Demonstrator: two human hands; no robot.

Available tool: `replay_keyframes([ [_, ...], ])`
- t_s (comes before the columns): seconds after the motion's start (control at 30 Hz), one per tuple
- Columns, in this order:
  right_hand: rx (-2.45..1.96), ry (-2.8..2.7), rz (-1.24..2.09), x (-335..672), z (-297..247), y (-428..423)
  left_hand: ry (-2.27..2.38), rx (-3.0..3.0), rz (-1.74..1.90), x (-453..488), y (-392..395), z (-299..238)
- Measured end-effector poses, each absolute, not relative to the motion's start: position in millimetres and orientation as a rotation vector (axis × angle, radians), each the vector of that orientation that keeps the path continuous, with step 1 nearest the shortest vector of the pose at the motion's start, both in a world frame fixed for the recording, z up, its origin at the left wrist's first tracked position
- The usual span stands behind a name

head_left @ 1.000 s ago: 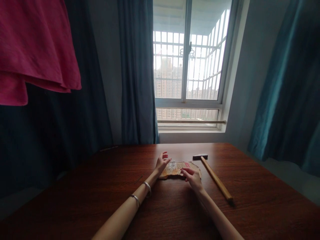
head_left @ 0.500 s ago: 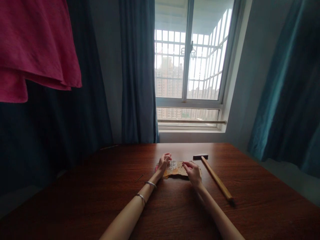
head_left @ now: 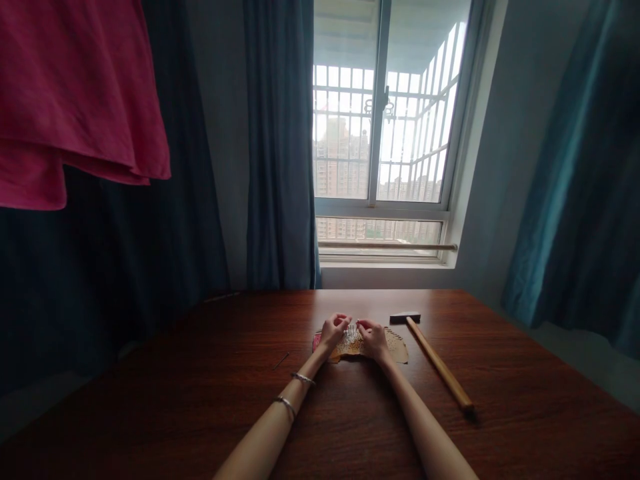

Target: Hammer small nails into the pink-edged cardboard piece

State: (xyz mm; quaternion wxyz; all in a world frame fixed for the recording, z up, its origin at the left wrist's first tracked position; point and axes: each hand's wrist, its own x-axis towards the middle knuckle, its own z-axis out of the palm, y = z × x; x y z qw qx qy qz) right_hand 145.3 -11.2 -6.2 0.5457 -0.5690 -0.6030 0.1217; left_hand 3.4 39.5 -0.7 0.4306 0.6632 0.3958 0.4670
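Observation:
A flat, irregular patterned board (head_left: 395, 349) lies on the wooden table (head_left: 200, 387), with a cluster of thin upright nails (head_left: 353, 329) near its far edge. My left hand (head_left: 334, 331) rests on the board's left part, its fingers curled and pinched toward the nails. From the other side my right hand (head_left: 371, 336) reaches the same cluster, fingertips pinched close together. What each pinch holds is too small to make out. Two bangles (head_left: 295, 390) circle my left wrist.
A hammer (head_left: 436, 360) with a long wooden handle lies on the table to the right of the board. A single loose nail (head_left: 281, 361) lies to the left. Blue curtains, a window and a hanging red cloth (head_left: 75, 93) stand beyond the table.
Both hands have drawn together over the nail cluster. The left hand, open a second ago, has curled its fingers. The right hand moved up and left from the board's near edge.

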Motion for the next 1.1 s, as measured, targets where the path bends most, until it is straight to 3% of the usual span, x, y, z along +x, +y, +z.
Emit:
replay_keyframes([
  [1.1,-1.486,-1.589,0.175,147.4,-21.4,-9.9,1.015,1.887,1.015,12.3,56.4,-12.4],
])
